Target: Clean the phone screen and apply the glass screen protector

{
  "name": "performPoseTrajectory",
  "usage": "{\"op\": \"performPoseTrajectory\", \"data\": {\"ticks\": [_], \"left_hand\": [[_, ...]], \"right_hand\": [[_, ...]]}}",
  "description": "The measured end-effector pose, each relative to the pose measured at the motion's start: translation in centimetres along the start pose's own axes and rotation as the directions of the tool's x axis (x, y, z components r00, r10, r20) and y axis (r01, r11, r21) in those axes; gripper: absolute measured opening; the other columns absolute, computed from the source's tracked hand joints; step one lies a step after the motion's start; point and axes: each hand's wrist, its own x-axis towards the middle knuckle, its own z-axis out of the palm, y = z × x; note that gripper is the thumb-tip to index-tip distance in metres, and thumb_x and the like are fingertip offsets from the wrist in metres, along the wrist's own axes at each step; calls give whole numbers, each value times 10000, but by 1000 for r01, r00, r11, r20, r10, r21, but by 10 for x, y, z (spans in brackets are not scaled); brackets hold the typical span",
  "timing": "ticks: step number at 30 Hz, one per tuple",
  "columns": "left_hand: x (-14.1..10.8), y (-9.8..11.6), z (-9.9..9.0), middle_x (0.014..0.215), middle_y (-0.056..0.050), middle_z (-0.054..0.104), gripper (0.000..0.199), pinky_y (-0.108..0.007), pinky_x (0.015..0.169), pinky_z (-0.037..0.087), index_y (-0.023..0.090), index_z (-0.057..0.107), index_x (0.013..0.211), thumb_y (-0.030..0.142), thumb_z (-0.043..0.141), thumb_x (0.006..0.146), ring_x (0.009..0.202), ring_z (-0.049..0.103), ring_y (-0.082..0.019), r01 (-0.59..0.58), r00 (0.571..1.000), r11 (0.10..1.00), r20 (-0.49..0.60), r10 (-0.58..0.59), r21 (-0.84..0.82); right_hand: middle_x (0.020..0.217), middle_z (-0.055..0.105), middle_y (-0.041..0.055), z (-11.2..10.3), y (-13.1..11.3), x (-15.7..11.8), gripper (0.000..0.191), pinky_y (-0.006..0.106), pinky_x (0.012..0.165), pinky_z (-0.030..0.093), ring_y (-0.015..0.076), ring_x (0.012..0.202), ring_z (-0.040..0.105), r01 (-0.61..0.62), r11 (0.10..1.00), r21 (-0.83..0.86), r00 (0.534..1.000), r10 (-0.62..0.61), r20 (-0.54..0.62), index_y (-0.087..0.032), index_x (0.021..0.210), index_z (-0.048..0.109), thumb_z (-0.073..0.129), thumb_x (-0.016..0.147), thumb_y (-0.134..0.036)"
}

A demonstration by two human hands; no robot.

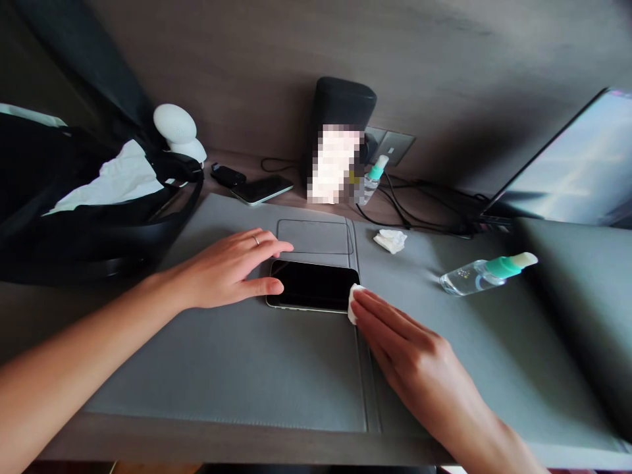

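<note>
A smartphone point(316, 287) with a dark screen lies flat and sideways on the grey desk mat point(227, 368). At its left end is my left hand point(237, 270), thumb and fingers apart, the thumb tip over the phone's edge. My right hand point(399, 336) pinches a folded white tissue point(353, 304) against the phone's right end. To the right, a clear spray bottle point(476, 275) with a mint-green collar rests on its side. A crumpled tissue point(391, 240) sits behind the right hand.
A dark speaker-like box point(343, 99) stands at the wall beside a second spray bottle point(372, 181) and black cables point(395, 204). Another phone point(264, 188), a small black device point(228, 175) and a white camera-like device point(176, 126) are at back left. A black bag point(99, 243) borders the left, a laptop screen point(577, 164) the right.
</note>
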Motion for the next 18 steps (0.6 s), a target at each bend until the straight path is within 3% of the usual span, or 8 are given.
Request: {"op": "performPoseTrajectory", "data": {"ticks": [4, 9, 18], "left_hand": [[0, 2, -1, 1243, -111, 633, 745, -398, 984, 488, 194, 588, 1356, 784, 556, 900, 1134, 615, -277, -17, 1000, 1000, 24, 16, 23], [2, 6, -3, 1253, -108, 618, 727, -401, 988, 511, 183, 618, 1358, 643, 755, 812, 1117, 632, -277, 8, 998, 998, 66, -12, 59], [3, 9, -3, 1250, -84, 622, 657, -383, 990, 518, 205, 633, 1327, 554, 794, 795, 1123, 641, -263, 74, 994, 997, 78, -76, 22]], "right_hand": [[1355, 704, 164, 0, 8, 15, 350, 373, 1118, 538, 262, 1275, 667, -40, 999, 7, 998, 40, 47, -41, 1303, 673, 454, 1063, -174], [1375, 693, 148, 3, 21, 31, 339, 336, 1131, 518, 250, 1280, 659, -31, 998, 47, 998, 29, 50, -53, 1274, 698, 469, 1064, -188], [1373, 688, 168, -7, -6, 10, 381, 367, 1102, 556, 267, 1272, 665, 22, 999, -34, 996, -19, 91, -33, 1289, 685, 397, 1069, -150]]}}
